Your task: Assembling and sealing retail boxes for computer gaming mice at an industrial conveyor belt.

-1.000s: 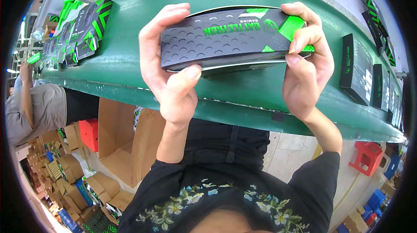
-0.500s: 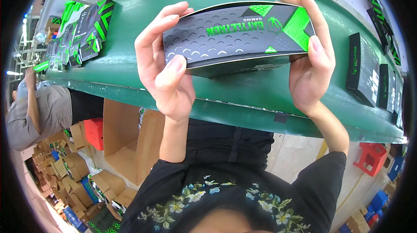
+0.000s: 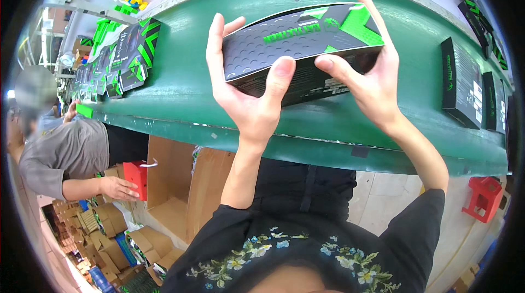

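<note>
Between my two hands, above the green work surface, is a black and grey cardboard box with bright green markings. Its wide dimpled side faces up, and its printed lower side shows beneath. My left hand grips the left end, the thumb pressing the near edge and the fingers around the far side. My right hand holds the right end, its thumb on the near edge and one finger stretched up along the end. The fingers behind the box are partly hidden.
Black and green boxes lie in a group on the green table at left. More black boxes stand at right. A co-worker in a grey shirt is at left, beside an open carton. A red stool stands at lower right.
Both thumbs have shifted to the box's near edge, the right one inward from the end. The box is tilted more, its right end higher. The co-worker's hand has come to the red object.
</note>
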`<state>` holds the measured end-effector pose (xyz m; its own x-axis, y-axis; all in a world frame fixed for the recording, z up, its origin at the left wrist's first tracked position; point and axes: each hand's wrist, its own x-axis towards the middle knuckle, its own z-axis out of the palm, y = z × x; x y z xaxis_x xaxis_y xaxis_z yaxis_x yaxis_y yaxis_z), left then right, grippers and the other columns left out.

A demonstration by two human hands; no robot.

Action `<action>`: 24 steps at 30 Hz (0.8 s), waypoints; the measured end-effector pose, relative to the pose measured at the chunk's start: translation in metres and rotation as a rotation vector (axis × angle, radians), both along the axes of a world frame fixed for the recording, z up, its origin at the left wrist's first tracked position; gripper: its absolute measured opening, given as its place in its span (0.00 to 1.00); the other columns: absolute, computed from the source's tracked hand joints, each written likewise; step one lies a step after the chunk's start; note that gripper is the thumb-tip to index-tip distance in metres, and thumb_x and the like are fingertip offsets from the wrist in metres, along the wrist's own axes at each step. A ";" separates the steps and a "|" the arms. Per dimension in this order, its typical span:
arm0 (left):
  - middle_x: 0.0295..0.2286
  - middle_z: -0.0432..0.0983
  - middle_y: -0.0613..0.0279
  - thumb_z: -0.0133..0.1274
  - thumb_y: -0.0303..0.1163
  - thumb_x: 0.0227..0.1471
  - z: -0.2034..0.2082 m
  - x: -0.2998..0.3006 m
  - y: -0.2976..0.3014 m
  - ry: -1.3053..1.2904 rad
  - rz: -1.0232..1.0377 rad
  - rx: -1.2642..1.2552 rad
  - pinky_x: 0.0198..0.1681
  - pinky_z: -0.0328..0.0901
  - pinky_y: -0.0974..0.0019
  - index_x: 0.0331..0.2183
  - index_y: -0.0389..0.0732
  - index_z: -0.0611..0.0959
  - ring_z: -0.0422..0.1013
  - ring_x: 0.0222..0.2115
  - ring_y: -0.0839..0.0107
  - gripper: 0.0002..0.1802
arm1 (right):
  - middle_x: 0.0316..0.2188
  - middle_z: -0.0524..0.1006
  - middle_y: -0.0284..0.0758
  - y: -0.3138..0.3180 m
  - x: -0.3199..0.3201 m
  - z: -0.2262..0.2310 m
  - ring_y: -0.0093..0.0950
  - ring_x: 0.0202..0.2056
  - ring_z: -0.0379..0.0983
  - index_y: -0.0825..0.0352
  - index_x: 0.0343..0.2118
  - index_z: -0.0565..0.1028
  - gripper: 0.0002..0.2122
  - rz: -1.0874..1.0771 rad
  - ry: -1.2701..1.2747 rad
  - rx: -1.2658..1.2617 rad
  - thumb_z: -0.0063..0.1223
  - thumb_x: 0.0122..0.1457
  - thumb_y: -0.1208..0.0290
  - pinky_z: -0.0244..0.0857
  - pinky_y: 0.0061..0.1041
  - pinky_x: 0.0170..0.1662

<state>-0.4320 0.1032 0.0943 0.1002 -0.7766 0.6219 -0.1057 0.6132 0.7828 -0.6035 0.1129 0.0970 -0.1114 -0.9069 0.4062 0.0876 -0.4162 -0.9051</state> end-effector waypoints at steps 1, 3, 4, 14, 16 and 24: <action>0.51 0.66 0.51 0.68 0.35 0.44 0.002 0.000 0.001 -0.003 0.020 -0.027 0.50 0.63 0.65 0.60 0.31 0.61 0.68 0.46 0.66 0.47 | 0.49 0.71 0.36 -0.001 0.001 0.003 0.25 0.50 0.68 0.71 0.66 0.51 0.44 0.013 0.025 -0.005 0.68 0.47 0.78 0.61 0.26 0.56; 0.51 0.66 0.51 0.67 0.36 0.45 -0.004 -0.002 -0.002 -0.031 0.049 -0.061 0.50 0.63 0.65 0.59 0.30 0.62 0.68 0.46 0.66 0.46 | 0.50 0.71 0.36 -0.003 -0.002 0.001 0.25 0.50 0.68 0.70 0.66 0.53 0.43 0.024 0.043 -0.033 0.68 0.50 0.70 0.60 0.26 0.56; 0.50 0.66 0.51 0.67 0.38 0.46 -0.006 -0.004 -0.004 -0.060 0.086 -0.097 0.50 0.63 0.65 0.59 0.30 0.63 0.68 0.46 0.66 0.46 | 0.50 0.71 0.36 -0.004 -0.006 0.000 0.25 0.50 0.68 0.70 0.66 0.53 0.43 0.014 0.041 -0.032 0.68 0.50 0.70 0.60 0.26 0.56; 0.54 0.64 0.47 0.33 0.54 0.64 -0.012 0.050 -0.016 -0.089 -0.096 0.043 0.60 0.52 0.55 0.65 0.35 0.47 0.60 0.56 0.57 0.40 | 0.57 0.69 0.38 -0.025 -0.031 0.012 0.27 0.55 0.63 0.65 0.60 0.66 0.28 -0.230 0.394 -0.101 0.44 0.65 0.49 0.50 0.25 0.61; 0.55 0.63 0.46 0.48 0.44 0.60 -0.021 0.091 -0.024 -0.407 0.102 0.117 0.60 0.52 0.54 0.64 0.34 0.50 0.59 0.57 0.56 0.41 | 0.49 0.75 0.38 -0.037 -0.082 0.031 0.25 0.50 0.69 0.68 0.53 0.74 0.24 -0.059 0.342 0.264 0.42 0.64 0.53 0.57 0.21 0.54; 0.63 0.49 0.48 0.62 0.30 0.41 -0.068 0.326 -0.064 -1.313 0.917 0.213 0.60 0.50 0.43 0.65 0.52 0.55 0.48 0.63 0.45 0.51 | 0.53 0.73 0.40 -0.073 -0.289 0.004 0.31 0.55 0.67 0.68 0.54 0.72 0.22 -0.670 1.597 0.409 0.40 0.67 0.56 0.56 0.26 0.58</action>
<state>-0.1063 0.0395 0.0265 0.0683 -0.8373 0.5424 -0.9879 -0.1327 -0.0805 -0.8927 0.0402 0.1014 -0.2297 -0.9375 0.2615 -0.9696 0.2438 0.0226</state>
